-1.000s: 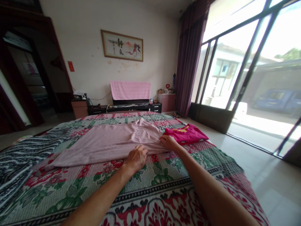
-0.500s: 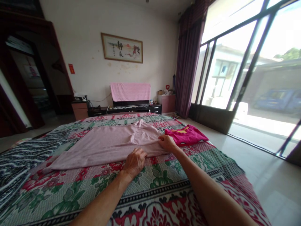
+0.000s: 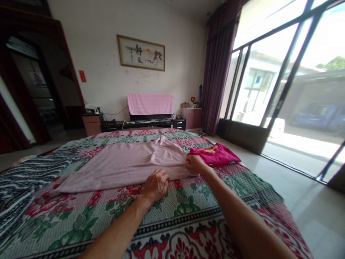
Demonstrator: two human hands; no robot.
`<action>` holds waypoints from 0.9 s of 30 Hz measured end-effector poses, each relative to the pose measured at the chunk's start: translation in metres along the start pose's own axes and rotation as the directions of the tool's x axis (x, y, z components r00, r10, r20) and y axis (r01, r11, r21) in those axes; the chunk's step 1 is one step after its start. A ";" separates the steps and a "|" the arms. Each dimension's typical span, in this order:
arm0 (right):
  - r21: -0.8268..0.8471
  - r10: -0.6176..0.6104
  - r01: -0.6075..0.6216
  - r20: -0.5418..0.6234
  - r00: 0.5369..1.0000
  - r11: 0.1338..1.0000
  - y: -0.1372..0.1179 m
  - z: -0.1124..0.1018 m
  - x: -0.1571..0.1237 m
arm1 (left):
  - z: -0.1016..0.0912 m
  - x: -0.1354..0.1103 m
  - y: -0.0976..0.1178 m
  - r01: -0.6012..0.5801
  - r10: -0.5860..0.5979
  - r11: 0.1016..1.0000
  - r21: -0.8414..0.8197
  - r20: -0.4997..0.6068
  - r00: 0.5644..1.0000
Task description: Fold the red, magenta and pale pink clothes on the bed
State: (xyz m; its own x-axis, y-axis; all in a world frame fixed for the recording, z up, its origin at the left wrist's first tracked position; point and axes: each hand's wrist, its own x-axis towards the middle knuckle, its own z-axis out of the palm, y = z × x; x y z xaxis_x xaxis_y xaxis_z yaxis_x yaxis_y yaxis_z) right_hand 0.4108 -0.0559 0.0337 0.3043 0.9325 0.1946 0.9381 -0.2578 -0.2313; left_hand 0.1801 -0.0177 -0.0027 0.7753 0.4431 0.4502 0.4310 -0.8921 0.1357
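Note:
A pale pink shirt [image 3: 124, 162] lies spread sideways over the flowered bedspread, partly folded, with a few creases toward its right part. At its near edge rests my left hand [image 3: 156, 185], fingers curled down and closed on the cloth. My right hand [image 3: 196, 163] pinches the shirt near its right end; the fingertips are partly hidden. Just beyond that hand sits a folded magenta garment [image 3: 219, 155] with a yellow strip, close to the shirt's right end.
The bedspread [image 3: 185, 230] covers the bed under my arms. Black-and-white striped cloth [image 3: 24, 180] lies bunched at the left. Past the bed stand a low black cabinet [image 3: 179, 125] and a pink towel [image 3: 151, 103] draped over a dark panel. Glass doors [image 3: 272, 72] are on the right.
My right hand has shifted slightly right along the shirt, closer to the magenta garment. My left hand stays at the near edge. The view has tilted a little.

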 end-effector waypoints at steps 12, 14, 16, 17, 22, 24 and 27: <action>0.035 -0.237 0.243 -0.135 0.962 0.969 -0.012 0.007 -0.004 | -0.001 0.000 0.001 0.001 -0.001 0.999 -0.033 0.001 1.000; 0.058 -0.272 0.284 -0.156 0.949 0.957 -0.019 0.011 -0.006 | -0.004 0.000 0.003 0.010 -0.009 0.999 -0.035 0.016 1.000; 0.064 -0.286 0.301 -0.181 0.941 0.951 -0.024 0.016 -0.007 | -0.006 0.001 0.004 0.020 -0.019 0.999 -0.037 0.025 1.000; 0.064 -0.288 0.305 -0.190 0.939 0.950 -0.026 0.018 -0.008 | -0.006 0.000 0.005 0.026 -0.025 0.999 -0.037 0.027 0.999; 0.048 -0.252 0.262 -0.147 0.956 0.964 -0.025 0.027 -0.010 | -0.003 0.001 0.003 0.056 -0.057 0.998 -0.009 -0.008 0.998; 0.050 -0.233 0.243 -0.150 0.961 0.969 -0.023 0.030 -0.012 | -0.004 0.005 -0.004 0.115 -0.113 0.993 0.024 -0.069 0.991; 0.067 -0.206 0.222 -0.188 0.960 0.973 -0.022 0.036 -0.013 | -0.011 0.016 -0.022 0.265 -0.250 0.962 0.070 -0.170 0.953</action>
State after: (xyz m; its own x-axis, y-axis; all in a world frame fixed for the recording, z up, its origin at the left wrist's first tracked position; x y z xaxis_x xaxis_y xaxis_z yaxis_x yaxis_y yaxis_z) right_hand 0.3800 -0.0537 0.0022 0.1301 0.9010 0.4139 0.9689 -0.0270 -0.2458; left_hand 0.1783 0.0077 0.0112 0.5527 0.6305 0.5449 0.6525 -0.7342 0.1878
